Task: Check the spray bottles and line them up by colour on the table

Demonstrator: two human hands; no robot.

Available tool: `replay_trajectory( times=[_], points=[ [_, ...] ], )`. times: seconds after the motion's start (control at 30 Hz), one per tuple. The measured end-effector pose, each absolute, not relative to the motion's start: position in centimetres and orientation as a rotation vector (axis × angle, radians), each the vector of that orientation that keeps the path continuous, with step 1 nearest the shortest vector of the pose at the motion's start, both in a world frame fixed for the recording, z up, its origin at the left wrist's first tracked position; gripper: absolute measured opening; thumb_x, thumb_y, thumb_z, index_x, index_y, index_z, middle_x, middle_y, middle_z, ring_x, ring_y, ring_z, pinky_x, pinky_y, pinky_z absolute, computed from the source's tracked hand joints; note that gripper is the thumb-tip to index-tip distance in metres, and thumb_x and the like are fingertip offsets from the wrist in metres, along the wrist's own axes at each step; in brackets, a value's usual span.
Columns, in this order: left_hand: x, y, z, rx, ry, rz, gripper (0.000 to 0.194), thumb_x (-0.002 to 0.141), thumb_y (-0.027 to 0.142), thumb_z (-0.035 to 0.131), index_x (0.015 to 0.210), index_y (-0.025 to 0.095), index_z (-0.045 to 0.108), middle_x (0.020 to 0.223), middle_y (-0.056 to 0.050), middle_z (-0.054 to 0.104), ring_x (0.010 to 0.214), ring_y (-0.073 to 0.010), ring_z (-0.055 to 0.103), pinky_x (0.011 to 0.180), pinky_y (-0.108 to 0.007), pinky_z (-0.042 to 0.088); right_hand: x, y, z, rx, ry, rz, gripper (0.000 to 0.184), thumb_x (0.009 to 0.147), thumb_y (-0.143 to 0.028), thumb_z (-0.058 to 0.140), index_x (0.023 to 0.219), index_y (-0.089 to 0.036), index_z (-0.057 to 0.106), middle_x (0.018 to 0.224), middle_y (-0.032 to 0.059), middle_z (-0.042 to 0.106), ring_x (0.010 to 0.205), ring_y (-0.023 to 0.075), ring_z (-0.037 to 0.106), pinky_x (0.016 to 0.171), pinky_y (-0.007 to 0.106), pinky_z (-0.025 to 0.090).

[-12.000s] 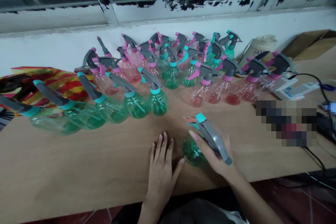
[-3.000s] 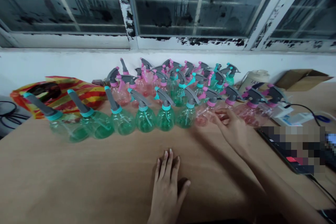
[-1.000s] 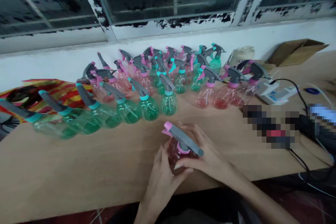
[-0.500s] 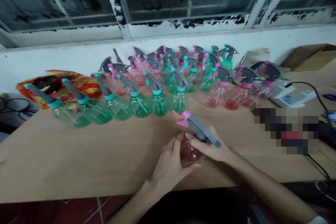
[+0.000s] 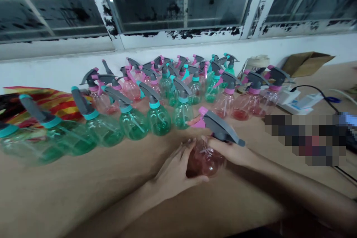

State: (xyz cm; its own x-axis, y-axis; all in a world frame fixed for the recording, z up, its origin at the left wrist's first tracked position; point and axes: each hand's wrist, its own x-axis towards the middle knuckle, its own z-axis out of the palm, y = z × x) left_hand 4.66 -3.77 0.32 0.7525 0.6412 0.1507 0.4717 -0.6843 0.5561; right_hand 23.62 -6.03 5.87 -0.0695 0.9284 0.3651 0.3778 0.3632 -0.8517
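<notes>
A pink spray bottle (image 5: 206, 158) with a grey trigger head and pink nozzle stands on the wooden table (image 5: 83, 189) in front of me. My left hand (image 5: 174, 169) wraps round the left side of its round body. My right hand (image 5: 230, 148) grips the neck just under the trigger head (image 5: 221, 128). Behind it runs a row of green spray bottles (image 5: 158, 117) with teal collars.
Several pink and green spray bottles (image 5: 178, 76) crowd the back of the table under the window. A red and yellow striped bag (image 5: 47, 102) lies at left. A white jar (image 5: 255, 63), a cardboard box (image 5: 305, 61), a white power strip (image 5: 302, 104) and black cables sit at right.
The pink bottle stays in both hands and now sits a little farther from the table edge. The camera has dropped lower and closer. Three seconds ago my right hand was reaching into the pink row.
</notes>
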Motion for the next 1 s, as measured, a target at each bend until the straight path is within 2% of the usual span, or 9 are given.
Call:
replay_trajectory(
  times=[0.13, 0.33, 0.47, 0.6, 0.83, 1.0],
  points=[
    [4.2, -3.1, -0.8, 2.595, 0.832, 0.412, 0.092, 0.081, 0.051, 0.066, 0.149, 0.025, 0.01, 0.152, -0.014, 0.03, 0.138, -0.0345, 0.027, 0.109, -0.055, 0.027, 23.5, -5.9, 6.4, -1.114, -1.618, 0.797, 0.018, 0.073, -0.018, 0.052, 0.059, -0.022, 0.042, 0.053, -0.0071, 0.037, 0.044, 0.008, 0.032, 0.04, 0.021, 0.032],
    [3.7, -3.0, -0.8, 2.745, 0.883, 0.301, 0.084, 0.086, 0.05, 0.06, 0.149, 0.016, 0.017, 0.152, -0.016, 0.028, 0.139, -0.0306, 0.025, 0.111, -0.05, 0.026, 23.7, -5.2, 6.7, -1.095, -1.645, 0.779, 0.02, 0.069, -0.014, 0.051, 0.055, -0.022, 0.039, 0.055, -0.0068, 0.038, 0.045, 0.0072, 0.031, 0.04, 0.02, 0.03],
    [2.8, -2.8, -0.5, 2.788, 0.925, 0.261, 0.076, 0.09, 0.049, 0.055, 0.149, 0.017, 0.021, 0.153, -0.013, 0.026, 0.14, -0.0283, 0.024, 0.112, -0.048, 0.025, 24.1, -4.4, 6.7, -1.106, -1.649, 0.76, 0.014, 0.07, -0.016, 0.051, 0.06, -0.023, 0.043, 0.056, -0.006, 0.039, 0.046, 0.0088, 0.035, 0.04, 0.022, 0.031],
    [1.8, -2.7, -0.6, 2.801, 0.937, 0.289, 0.07, 0.093, 0.048, 0.051, 0.149, 0.018, 0.022, 0.153, -0.012, 0.027, 0.139, -0.0278, 0.026, 0.111, -0.049, 0.027, 24.3, -3.8, 6.5, -1.078, -1.67, 0.788, 0.011, 0.072, -0.017, 0.051, 0.07, -0.025, 0.043, 0.056, -0.0066, 0.035, 0.044, 0.0098, 0.032, 0.039, 0.024, 0.029],
    [1.7, -2.6, -0.7, 2.836, 0.933, 0.327, 0.067, 0.093, 0.045, 0.051, 0.148, 0.017, 0.025, 0.151, -0.012, 0.031, 0.138, -0.0269, 0.03, 0.111, -0.047, 0.029, 24.7, -3.9, 6.1, -1.2, -1.677, 0.663, 0.011, 0.074, -0.023, 0.056, 0.066, -0.025, 0.049, 0.058, -0.0032, 0.048, 0.047, 0.0126, 0.045, 0.042, 0.025, 0.038],
    [1.9, -2.8, -0.5, 2.842, 0.94, 0.342, 0.065, 0.093, 0.045, 0.051, 0.146, 0.014, 0.031, 0.15, -0.012, 0.033, 0.138, -0.0259, 0.031, 0.112, -0.045, 0.026, 24.6, -4.0, 6.4, -1.185, -1.703, 0.645, 0.016, 0.074, -0.023, 0.059, 0.063, -0.025, 0.047, 0.057, -0.0041, 0.047, 0.046, 0.0121, 0.044, 0.042, 0.024, 0.04]
  ],
)
